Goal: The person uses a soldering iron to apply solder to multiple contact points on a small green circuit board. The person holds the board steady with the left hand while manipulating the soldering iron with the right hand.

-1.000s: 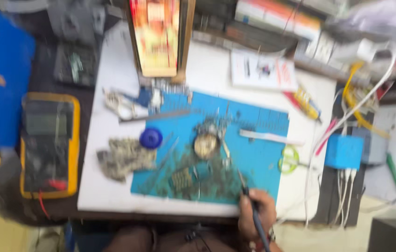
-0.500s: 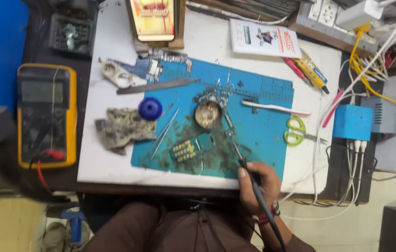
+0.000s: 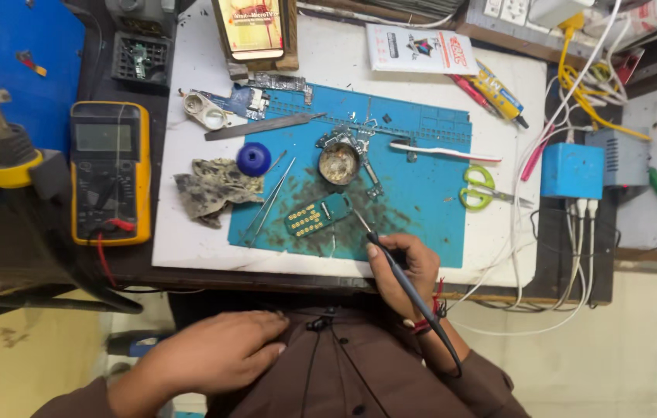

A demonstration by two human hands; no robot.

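Blue work mat on white bench. Right hand, fingers pinching soldering iron, tip beside green circuit board. Left hand, newly in view, fingers loosely together against shirt. Far: solder pot. Right: scissors. Left: multimeter.

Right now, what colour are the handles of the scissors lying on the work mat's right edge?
The scissors have light green handles, shown in the head view, lying at the blue mat's right edge.
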